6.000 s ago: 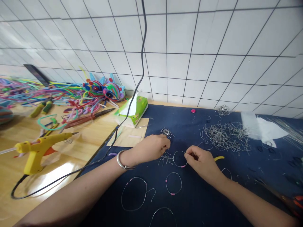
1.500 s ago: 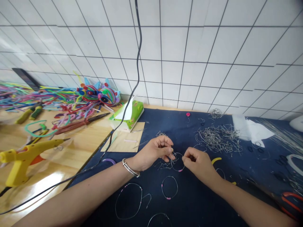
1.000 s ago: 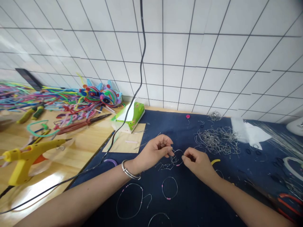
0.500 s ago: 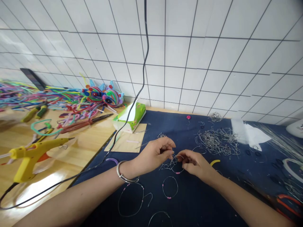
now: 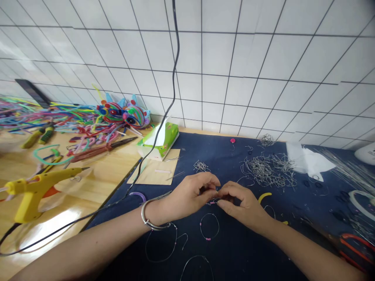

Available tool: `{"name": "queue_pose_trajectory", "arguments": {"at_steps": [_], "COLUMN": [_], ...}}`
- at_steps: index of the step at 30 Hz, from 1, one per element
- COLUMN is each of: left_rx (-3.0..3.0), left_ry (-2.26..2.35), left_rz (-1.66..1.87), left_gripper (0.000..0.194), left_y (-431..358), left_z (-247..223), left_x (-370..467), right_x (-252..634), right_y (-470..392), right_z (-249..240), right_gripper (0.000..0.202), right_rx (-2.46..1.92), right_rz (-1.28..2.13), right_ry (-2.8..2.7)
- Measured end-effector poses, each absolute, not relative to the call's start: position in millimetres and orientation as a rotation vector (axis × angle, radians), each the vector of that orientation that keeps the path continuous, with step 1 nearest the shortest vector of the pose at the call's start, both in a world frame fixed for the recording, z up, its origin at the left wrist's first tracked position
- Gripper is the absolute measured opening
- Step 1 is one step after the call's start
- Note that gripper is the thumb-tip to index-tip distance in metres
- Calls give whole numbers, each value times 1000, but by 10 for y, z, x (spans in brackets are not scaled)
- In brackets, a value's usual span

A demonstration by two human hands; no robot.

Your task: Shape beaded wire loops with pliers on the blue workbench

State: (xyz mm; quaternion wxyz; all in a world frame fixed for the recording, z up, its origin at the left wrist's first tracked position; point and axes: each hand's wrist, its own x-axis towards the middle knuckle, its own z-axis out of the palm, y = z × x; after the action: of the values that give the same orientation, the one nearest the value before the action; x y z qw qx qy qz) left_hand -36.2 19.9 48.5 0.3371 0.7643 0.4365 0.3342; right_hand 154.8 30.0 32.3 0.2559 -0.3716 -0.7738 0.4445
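My left hand (image 5: 202,190) and my right hand (image 5: 238,199) meet over the dark blue cloth (image 5: 240,249), their fingertips pinched close together. Thin wire with pink beads (image 5: 212,202) shows just below the fingertips; both hands grip this wire, though its upper part is hidden by the fingers. Under the hands lies a small wire ring with pink beads (image 5: 208,239). A larger beaded wire loop (image 5: 159,260) rests near my left wrist, and another wire loop (image 5: 197,256) is at the bottom edge.
Tangled wire pieces (image 5: 268,169) lie at the back right, near red-handled scissors (image 5: 356,249). A green tissue box (image 5: 159,141) stands on the left, beyond a black cable (image 5: 175,70). A yellow glue gun (image 5: 38,189) and pliers (image 5: 43,134) lie on the wooden table (image 5: 96,183).
My hands have come together and their fingertips now nearly touch. The wire bundle that hung between them is mostly covered. The view has shifted slightly.
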Motion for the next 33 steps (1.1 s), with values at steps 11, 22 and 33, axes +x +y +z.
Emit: {"name": "queue_pose_trajectory", "arguments": {"at_steps": [11,22,33], "left_rx": [1452,1312,1463], "left_ry": [912,955,1009], "left_rz": [826,826,893], "left_gripper": [14,17,16], "left_y": [232,256,244], "left_z": [348,215,284], "left_x": [-337,-293,-328], "right_x": [1564,1566,1639], "right_y": [321,330,392], "right_z": [295,237,441], "right_gripper": [17,21,20], "right_rx": [-1129,-1147,-1226], "right_rz": [1421,1440,1133], "right_ry": [-1838,-1743,-2098]}}
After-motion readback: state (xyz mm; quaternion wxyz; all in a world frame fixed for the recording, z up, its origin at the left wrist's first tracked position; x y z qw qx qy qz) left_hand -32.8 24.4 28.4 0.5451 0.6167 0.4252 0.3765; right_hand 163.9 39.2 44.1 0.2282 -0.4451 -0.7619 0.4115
